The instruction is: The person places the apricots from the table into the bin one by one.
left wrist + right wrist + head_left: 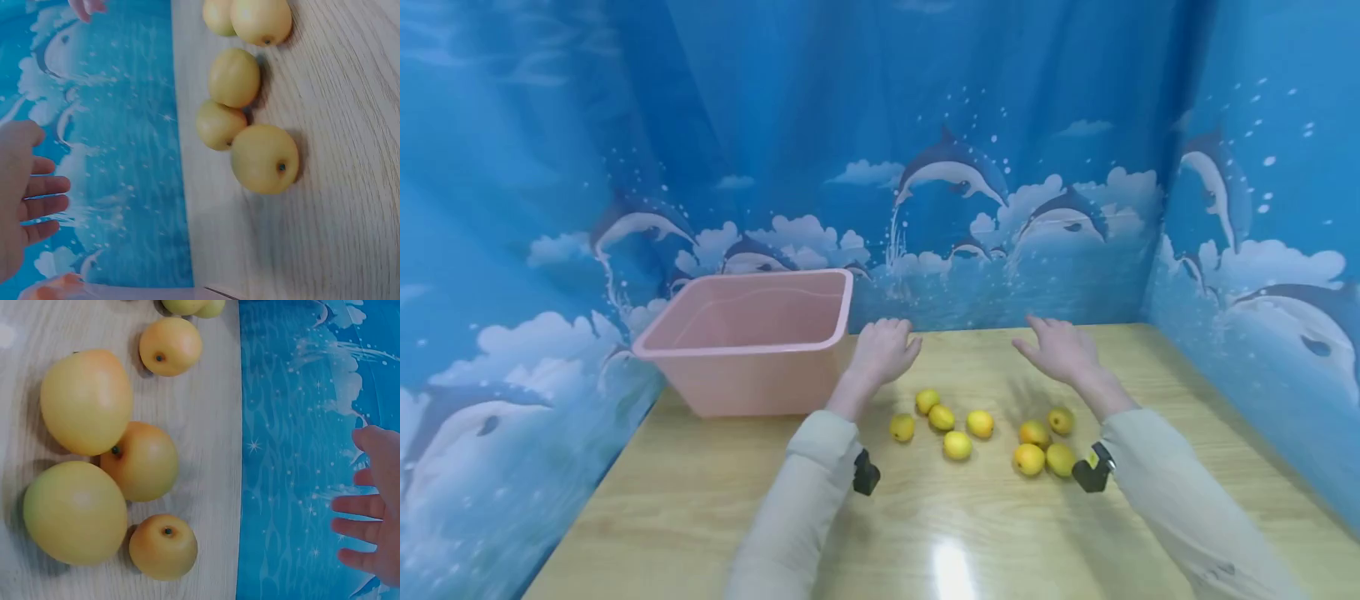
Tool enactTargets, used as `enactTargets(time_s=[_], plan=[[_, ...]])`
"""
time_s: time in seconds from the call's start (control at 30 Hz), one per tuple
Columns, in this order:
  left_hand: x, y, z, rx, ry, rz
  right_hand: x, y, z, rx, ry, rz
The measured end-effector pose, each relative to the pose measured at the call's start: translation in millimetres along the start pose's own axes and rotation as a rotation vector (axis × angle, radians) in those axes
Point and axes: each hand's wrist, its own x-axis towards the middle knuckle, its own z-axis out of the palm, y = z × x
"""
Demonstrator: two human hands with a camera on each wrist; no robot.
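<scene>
Left hand (883, 352) and right hand (1062, 348) spread and empty toward the far edge of the counter (685, 500) — handling yellow fruits (957, 446) would call for low, gentle cupping, lest they roll.

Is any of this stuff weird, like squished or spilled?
No, nothing stands out. The tub stands upright, and the fruits lie in two loose groups on the table. I see no squished fruit and no spill.

The tub (752, 383) stands left of the fruits (981, 425)
</scene>
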Motion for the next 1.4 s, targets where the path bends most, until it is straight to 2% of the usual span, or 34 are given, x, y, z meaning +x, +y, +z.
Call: enactTargets(time_s=[0.13, 0.27, 0.43, 0.6, 0.73, 0.87, 1.07, 1.4], plan=[[-6.2, 3.5, -16.0, 0.007, 0.153, 0.039, -4.2, -4, 0, 0.037, -0.021, -0.061], [-18.2, 1.0, -34.6, -0.001, 0.225, 0.012, -10.6, -6, 5, 0.021, -0.017, -0.161], [-34.9, -15.5, -55.7, -0.003, 0.24, -0.064, -18.2, -7, 13, -0.015, -0.004, -0.241], [-54.8, -45.8, -71.3, 0.026, 0.218, -0.142, -24.1, -7, 18, -0.024, -0.028, -0.267], [-72.4, -70.1, -77.0, 0.035, 0.212, -0.185, -27.6, -6, 19, -0.023, -0.053, -0.263], [-90.6, -89.8, -80.1, 0.048, 0.163, -0.219, -28.5, -4, 20, -0.024, -0.092, -0.259], [-109.2, -113.0, -81.8, 0.054, 0.006, -0.24, -29.8, 1, 28, -0.021, -0.142, -0.257], [-135.3, -133.6, -84.5, 0.028, -0.141, -0.267, -22.5, -16, 38, 0.021, -0.203, -0.276]])
